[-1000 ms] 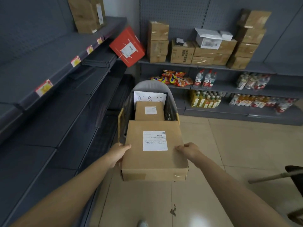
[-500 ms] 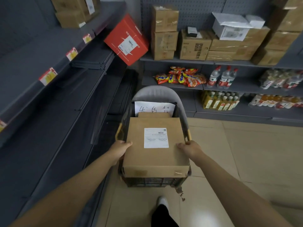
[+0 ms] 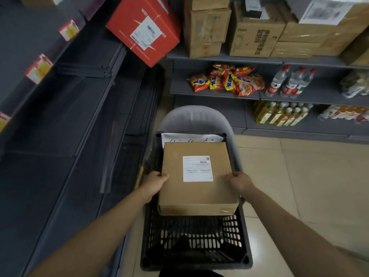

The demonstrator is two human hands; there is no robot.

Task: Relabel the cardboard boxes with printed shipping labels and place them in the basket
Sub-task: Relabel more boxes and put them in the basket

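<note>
The person is holding a labelled cardboard box (image 3: 197,176) over a black plastic basket (image 3: 194,248), one hand on each side. The left hand (image 3: 154,183) is gripping the box's left edge, thumb curling onto the top face; the right hand (image 3: 238,181) is gripping the right edge in the same way, fingers wrapping down the side. Both are clamping at about the middle of the box's length, so neither hand is nearer: the load is sitting squarely between them.

The printed shipping label (image 3: 197,168) is facing up on the top face, so the relabelling of this box looks done and the placing is in hand. The box's long axis is running away from the person, in line with the basket's own length. Its far end is lying over the back of the basket, close to a handwritten paper sign (image 3: 191,137) there, while the near end is leaving the front stretch of the basket floor uncovered. Whether the box's underside is already resting on something inside cannot be told. The move ahead looks like a straight lowering, both hands together.
</note>
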